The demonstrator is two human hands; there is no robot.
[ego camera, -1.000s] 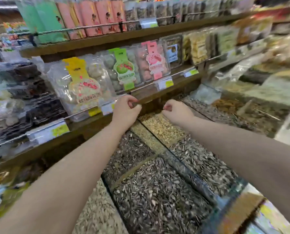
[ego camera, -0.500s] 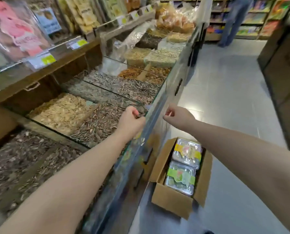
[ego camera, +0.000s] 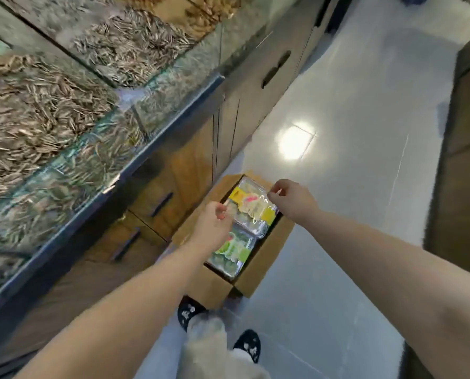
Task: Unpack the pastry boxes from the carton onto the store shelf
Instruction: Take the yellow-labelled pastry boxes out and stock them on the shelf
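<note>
I am seeing both grips hovering over the open carton [ego camera: 266, 250], which is sitting on the floor [ego camera: 351, 105] beside the seed bench [ego camera: 157, 149]. The left grip [ego camera: 214, 222] and right grip [ego camera: 291, 198] are curling their fingers at either side of the yellow-labelled pastry box [ego camera: 253, 212]. I cannot tell whether they are pinching it. A green-labelled pastry box [ego camera: 232, 253] is lying beside it in the carton.

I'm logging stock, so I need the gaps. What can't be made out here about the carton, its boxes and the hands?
Head view:
- Boxes beneath the yellow-labelled clear plastic pastry box and the green-labelled clear plastic pastry box: those two cover the inside of the brown cardboard carton.
- Label print: motion blur.
- Whether the left hand or right hand has a grip on the yellow-labelled box: blur.
- Store shelf: beyond the frame.
</note>
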